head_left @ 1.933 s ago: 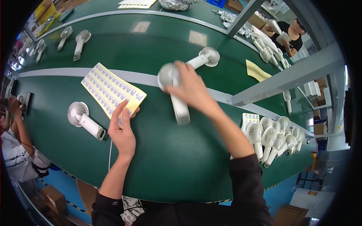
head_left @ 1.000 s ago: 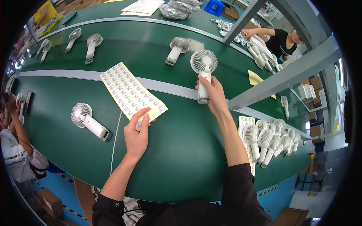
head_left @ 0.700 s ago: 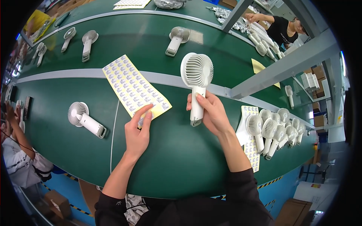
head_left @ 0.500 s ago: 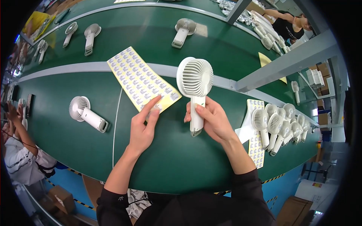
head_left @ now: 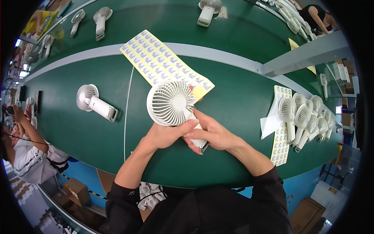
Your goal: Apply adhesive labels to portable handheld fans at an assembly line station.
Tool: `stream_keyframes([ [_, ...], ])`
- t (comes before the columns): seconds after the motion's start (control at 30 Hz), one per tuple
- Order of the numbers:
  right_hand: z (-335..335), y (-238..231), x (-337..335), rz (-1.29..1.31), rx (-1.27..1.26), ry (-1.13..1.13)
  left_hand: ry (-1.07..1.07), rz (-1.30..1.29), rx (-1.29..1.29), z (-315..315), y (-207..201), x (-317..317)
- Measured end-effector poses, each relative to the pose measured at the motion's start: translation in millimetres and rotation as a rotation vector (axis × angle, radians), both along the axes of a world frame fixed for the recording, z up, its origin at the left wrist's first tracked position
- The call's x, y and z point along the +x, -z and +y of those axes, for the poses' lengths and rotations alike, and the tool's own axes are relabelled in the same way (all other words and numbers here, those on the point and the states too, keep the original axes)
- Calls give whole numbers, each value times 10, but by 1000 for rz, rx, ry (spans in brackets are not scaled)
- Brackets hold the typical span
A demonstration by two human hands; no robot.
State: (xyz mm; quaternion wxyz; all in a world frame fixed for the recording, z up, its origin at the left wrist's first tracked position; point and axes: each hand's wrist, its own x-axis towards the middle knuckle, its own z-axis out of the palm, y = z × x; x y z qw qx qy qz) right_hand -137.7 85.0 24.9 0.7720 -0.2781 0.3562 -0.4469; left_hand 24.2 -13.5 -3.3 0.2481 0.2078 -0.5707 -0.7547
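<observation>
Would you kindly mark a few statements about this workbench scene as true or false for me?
1. Both hands are on the white handheld fan. True: the left hand and the right hand meet on its handle.
2. The held fan's grille faces away from the camera. False: the round grille faces up toward the camera.
3. A yellow sticker sheet lies on the green table behind the held fan. True.
4. The fan lying alone is to the person's right. False: it lies on their left.
5. A cluster of white fans lies at the right. True.
6. The sticker sheet is blue. False: it is yellow with small pale labels.
</observation>
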Motion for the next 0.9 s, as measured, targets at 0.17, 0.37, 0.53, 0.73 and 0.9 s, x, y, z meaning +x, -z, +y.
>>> stream_keyframes([
  [0.17,60,-23,9,130,-59,56,32,-5,20,-38,-125,34],
  [0.37,177,-178,-53,510,-15,350,-352,5,-239,-287,5,40],
  [0.53,326,-97,-139,811,-75,576,-379,-113,-217,-289,-144,5],
  [0.73,416,-70,-246,832,27,643,-271,-76,-167,-239,-137,-21],
  [0.9,490,37,-274,1045,-26,691,-219,-127,-137,-210,-85,2],
])
